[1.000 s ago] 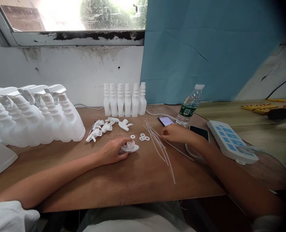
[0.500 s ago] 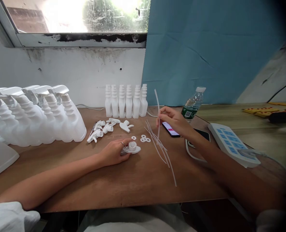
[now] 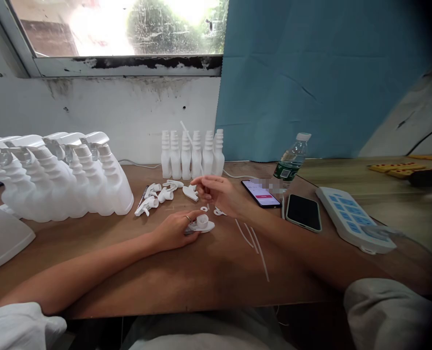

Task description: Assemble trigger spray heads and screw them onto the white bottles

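Note:
My left hand (image 3: 175, 229) rests on the table, its fingers closed round a white spray trigger head (image 3: 202, 223) that lies with its round collar facing up. Just above it, my right hand (image 3: 217, 192) pinches a thin translucent dip tube (image 3: 187, 133), which slants up and to the left past the small bottles. Below my right wrist lie several loose tubes (image 3: 257, 245), partly hidden by the forearm. White washers (image 3: 204, 209) sit behind the held head, some covered by my right hand. Further left is a loose group of spray trigger heads (image 3: 164, 194).
Large white spray bottles (image 3: 66, 180) with heads fitted stand at the left. A row of small white bottles (image 3: 197, 155) stands by the wall. To the right are a lit phone (image 3: 261, 193), a dark phone (image 3: 303, 212), a water bottle (image 3: 291, 158) and a white keypad device (image 3: 354, 218).
My right hand has moved left and slightly down with the tube, from above the loose tubes to just above the held spray trigger head. My left hand keeps its place.

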`<state>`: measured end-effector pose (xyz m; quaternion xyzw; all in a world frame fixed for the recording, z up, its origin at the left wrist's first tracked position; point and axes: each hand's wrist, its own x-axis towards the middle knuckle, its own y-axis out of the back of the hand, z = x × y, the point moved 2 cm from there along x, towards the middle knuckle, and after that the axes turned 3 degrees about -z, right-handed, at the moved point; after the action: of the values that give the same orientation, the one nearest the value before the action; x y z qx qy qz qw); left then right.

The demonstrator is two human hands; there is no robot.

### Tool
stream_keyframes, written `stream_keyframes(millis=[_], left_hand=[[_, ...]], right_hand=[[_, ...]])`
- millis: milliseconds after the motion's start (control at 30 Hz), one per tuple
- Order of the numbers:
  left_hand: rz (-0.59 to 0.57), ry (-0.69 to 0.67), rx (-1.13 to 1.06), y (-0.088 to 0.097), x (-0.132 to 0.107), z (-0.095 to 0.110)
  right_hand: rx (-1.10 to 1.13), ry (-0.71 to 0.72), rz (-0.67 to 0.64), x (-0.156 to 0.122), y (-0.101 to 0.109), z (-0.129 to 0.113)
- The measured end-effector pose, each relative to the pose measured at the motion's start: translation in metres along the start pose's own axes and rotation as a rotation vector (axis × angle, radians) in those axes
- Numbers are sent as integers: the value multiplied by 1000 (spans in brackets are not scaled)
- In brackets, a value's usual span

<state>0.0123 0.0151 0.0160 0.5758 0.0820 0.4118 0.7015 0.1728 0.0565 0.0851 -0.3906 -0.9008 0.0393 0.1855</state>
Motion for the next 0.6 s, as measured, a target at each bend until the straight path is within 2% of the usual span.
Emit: stream_keyframes(millis=[100,233,300,433,600], left_hand=[[-2,10,1,0,0,0],[-1,16,-14,0,0,-1],[-5,19,-18,0,-1,-2],[-11,18,-28,1,0,-2],[-28,24,-49,1,0,-1]], right_hand=[[-144,23,30,-8,6,-1],[-614,149,137,-17,13,-10],[-726,177,155,-19,17,-11],[-624,53,133,-22,24,-5],[-510,-48,-27,-25,22,-2]])
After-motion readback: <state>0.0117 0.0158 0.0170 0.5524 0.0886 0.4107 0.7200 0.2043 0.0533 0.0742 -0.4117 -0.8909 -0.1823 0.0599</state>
